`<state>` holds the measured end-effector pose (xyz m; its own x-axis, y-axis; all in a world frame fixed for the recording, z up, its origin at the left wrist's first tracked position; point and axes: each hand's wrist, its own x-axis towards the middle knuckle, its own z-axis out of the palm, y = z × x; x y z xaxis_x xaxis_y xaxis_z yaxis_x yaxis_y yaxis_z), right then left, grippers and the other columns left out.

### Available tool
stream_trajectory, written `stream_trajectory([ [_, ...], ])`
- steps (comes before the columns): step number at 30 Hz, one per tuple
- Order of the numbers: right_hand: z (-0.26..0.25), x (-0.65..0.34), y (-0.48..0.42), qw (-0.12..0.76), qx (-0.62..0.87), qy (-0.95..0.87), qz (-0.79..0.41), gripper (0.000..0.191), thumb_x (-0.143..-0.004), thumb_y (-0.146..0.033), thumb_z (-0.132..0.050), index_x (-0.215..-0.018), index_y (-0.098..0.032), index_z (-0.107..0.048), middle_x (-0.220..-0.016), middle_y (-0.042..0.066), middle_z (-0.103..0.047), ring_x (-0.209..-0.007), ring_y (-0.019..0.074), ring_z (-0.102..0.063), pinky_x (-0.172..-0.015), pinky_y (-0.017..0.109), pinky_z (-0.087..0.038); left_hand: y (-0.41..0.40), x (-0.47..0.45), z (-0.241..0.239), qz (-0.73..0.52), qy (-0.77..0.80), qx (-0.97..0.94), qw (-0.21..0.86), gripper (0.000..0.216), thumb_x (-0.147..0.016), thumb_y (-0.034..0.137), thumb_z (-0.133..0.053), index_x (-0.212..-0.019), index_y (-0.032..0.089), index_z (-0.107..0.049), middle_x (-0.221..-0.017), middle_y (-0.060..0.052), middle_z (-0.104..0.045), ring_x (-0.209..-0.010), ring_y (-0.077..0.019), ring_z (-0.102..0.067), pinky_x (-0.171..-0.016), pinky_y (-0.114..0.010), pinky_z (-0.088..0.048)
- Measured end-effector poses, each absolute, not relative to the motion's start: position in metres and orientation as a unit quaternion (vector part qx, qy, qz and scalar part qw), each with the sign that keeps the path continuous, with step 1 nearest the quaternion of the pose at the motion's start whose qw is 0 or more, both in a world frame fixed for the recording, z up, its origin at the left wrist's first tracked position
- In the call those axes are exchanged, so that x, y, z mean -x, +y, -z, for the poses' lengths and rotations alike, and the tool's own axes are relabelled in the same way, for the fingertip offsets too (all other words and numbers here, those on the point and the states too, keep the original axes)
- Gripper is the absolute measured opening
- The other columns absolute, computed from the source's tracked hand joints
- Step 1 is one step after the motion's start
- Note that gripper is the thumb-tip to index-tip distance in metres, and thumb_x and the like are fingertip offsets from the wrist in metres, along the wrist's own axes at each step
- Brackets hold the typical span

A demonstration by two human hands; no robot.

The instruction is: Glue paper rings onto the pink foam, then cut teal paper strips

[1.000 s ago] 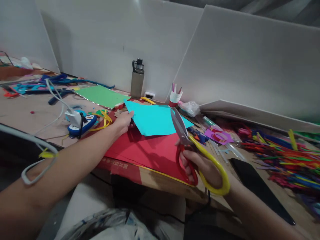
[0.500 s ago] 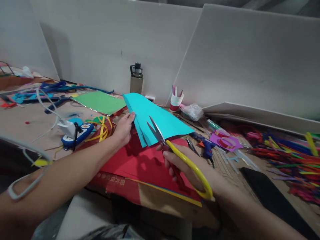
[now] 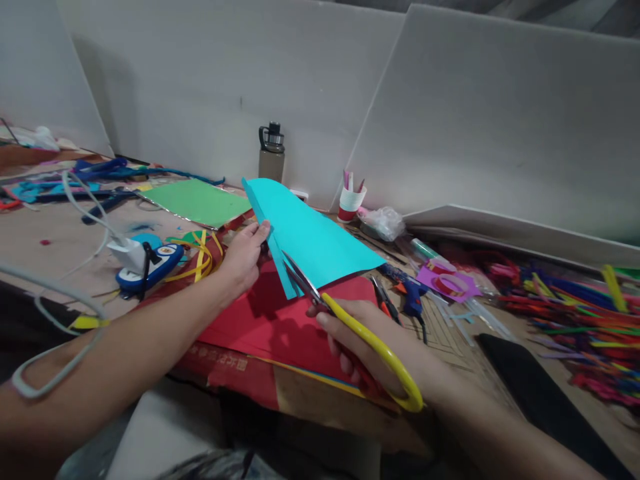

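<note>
My left hand (image 3: 245,255) pinches the left edge of a turquoise paper sheet (image 3: 310,233) and lifts that edge off the table, so the sheet curves upward. My right hand (image 3: 370,343) is closed round the handles of yellow and red scissors (image 3: 350,327). The scissor blades point up and left and sit at the sheet's near lower edge, where a narrow strip hangs partly separated. Under the sheet lies a stack of red paper (image 3: 280,320) on a cardboard piece.
A green sheet (image 3: 197,200), a water bottle (image 3: 271,153) and a cup of pens (image 3: 351,198) stand behind. A white charger with cable (image 3: 131,252) lies left. A glue gun (image 3: 413,297), purple cut-outs (image 3: 447,281), a black phone (image 3: 535,387) and several coloured strips (image 3: 575,313) lie right.
The left hand has raised the turquoise sheet's edge from flat to curved. The right hand has brought the scissors down and left to the sheet's near edge.
</note>
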<state>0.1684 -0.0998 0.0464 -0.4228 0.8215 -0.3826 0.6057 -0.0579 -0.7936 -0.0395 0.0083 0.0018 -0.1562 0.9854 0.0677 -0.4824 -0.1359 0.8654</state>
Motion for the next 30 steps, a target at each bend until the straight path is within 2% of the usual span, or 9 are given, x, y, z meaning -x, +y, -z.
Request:
stream_trajectory([
  [7,-0.047,-0.163,-0.099,0.134,0.518,-0.683,-0.497,0.042,-0.085,-0.061,-0.043,-0.079,-0.019,-0.049,-0.06,-0.002,-0.057,-0.047,0.0085,-0.055,-0.04,0.017,-0.041,-0.002,0.037,-0.007,-0.637,0.359,-0.394,0.556,0.021,-0.078,0.032,-0.066,-0.074,0.017,-0.053,-0.058,0.004,-0.051,-0.045,-0.006,-0.045,-0.041,-0.017,-0.036],
  [12,-0.045,-0.164,-0.1,0.138,0.513,-0.696,-0.482,0.039,-0.086,-0.058,-0.044,-0.08,-0.02,-0.05,-0.062,-0.002,-0.058,-0.046,0.0087,-0.056,-0.039,0.017,-0.041,-0.005,0.041,-0.011,-0.62,0.372,-0.365,0.586,0.018,-0.077,0.027,-0.065,-0.073,0.016,-0.052,-0.059,0.004,-0.052,-0.044,-0.0051,-0.045,-0.04,-0.016,-0.036],
  [17,-0.049,-0.161,-0.099,0.135,0.55,-0.671,-0.479,0.024,-0.086,-0.042,-0.044,-0.08,-0.02,-0.05,-0.063,-0.002,-0.057,-0.043,0.0092,-0.054,-0.035,0.018,-0.039,-0.005,0.04,-0.016,-0.583,0.395,-0.326,0.632,0.017,-0.081,0.023,-0.06,-0.069,0.015,-0.05,-0.051,0.004,-0.049,-0.04,-0.0049,-0.045,-0.035,-0.014,-0.03],
  [20,-0.051,-0.16,-0.099,0.126,0.549,-0.672,-0.48,0.018,-0.084,-0.033,-0.043,-0.073,-0.02,-0.048,-0.056,-0.002,-0.054,-0.041,0.0098,-0.053,-0.037,0.019,-0.04,-0.005,0.039,-0.016,-0.557,0.388,-0.323,0.66,0.017,-0.083,0.02,-0.057,-0.069,0.015,-0.049,-0.052,0.003,-0.051,-0.04,-0.0049,-0.046,-0.034,-0.013,-0.031],
  [30,-0.051,-0.16,-0.098,0.104,0.562,-0.676,-0.465,0.019,-0.083,-0.029,-0.039,-0.07,-0.019,-0.047,-0.051,-0.002,-0.054,-0.041,0.0097,-0.053,-0.037,0.017,-0.038,-0.011,0.038,-0.019,-0.548,0.368,-0.4,0.636,0.016,-0.084,0.019,-0.056,-0.071,0.014,-0.049,-0.054,0.001,-0.053,-0.044,-0.0064,-0.049,-0.036,-0.014,-0.036],
])
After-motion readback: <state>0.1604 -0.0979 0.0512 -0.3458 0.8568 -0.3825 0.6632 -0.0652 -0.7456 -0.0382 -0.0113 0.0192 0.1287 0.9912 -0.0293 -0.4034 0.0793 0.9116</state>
